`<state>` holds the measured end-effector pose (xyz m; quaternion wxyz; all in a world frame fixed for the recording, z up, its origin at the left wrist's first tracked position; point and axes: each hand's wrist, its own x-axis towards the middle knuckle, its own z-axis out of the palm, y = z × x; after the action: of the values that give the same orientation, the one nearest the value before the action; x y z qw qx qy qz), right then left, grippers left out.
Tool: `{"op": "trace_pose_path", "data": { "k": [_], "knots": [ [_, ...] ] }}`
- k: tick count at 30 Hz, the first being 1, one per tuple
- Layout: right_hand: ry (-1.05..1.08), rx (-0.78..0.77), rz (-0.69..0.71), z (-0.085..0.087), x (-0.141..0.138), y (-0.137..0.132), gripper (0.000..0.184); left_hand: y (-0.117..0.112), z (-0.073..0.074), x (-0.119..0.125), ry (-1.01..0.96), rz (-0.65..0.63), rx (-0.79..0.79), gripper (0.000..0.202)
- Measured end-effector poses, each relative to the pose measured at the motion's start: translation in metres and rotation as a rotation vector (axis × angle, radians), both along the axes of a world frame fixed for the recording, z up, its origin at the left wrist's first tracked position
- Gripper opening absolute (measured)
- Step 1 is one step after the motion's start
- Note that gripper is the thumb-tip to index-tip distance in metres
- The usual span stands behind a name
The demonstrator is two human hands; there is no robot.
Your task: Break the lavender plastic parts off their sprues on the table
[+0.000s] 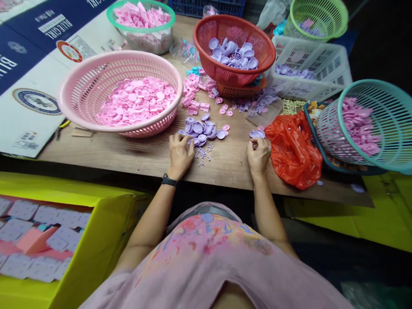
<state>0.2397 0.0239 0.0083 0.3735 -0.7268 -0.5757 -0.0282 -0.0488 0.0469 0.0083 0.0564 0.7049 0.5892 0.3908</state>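
My left hand (179, 153) rests on the wooden table (144, 154) with fingers curled at the edge of a small heap of purple plastic pieces (203, 130); whether it grips one is hidden. My right hand (258, 153) is closed in a pinch on a purple piece (257, 134) just left of a red plastic bag (294, 148). Tiny purple stems (204, 155) lie between my hands. Loose pink pieces (195, 96) are scattered beyond the purple heap.
A pink basket (77, 81) of pink pieces sits at left, a red basket (206, 34) of purple pieces behind, a white crate (334, 64), a teal tilted basket (392, 124) at right, green baskets at back. A yellow box (96, 240) stands lower left.
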Motion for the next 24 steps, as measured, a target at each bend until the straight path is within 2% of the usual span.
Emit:
{"op": "trace_pose_path", "data": {
  "k": [3, 5, 7, 12, 15, 20, 24],
  "knots": [
    [-0.044, 0.030, -0.034, -0.002, 0.003, 0.001, 0.012, -0.002, -0.002, 0.002, 0.009, -0.041, -0.034, 0.017],
    [-0.038, 0.057, -0.016, 0.000, -0.005, -0.003, 0.012, -0.008, -0.002, 0.006, 0.007, -0.072, -0.048, 0.016],
    [-0.003, 0.046, 0.067, 0.003, -0.022, -0.010, 0.014, -0.015, -0.002, 0.009, -0.003, -0.096, -0.057, 0.014],
    [0.141, -0.130, 0.381, 0.005, -0.079, -0.027, 0.015, -0.025, -0.001, 0.010, -0.024, -0.122, -0.077, 0.012],
    [0.132, -0.202, 0.448, 0.003, -0.103, -0.034, 0.013, -0.024, 0.001, 0.008, -0.028, -0.101, -0.107, 0.010],
    [0.097, -0.217, 0.462, -0.002, -0.112, -0.040, 0.010, -0.022, 0.003, 0.007, 0.016, -0.061, -0.168, 0.026],
    [0.144, -0.204, 0.489, 0.000, -0.110, -0.043, 0.008, -0.020, 0.000, 0.010, 0.001, -0.045, -0.148, 0.015]
  ]
}}
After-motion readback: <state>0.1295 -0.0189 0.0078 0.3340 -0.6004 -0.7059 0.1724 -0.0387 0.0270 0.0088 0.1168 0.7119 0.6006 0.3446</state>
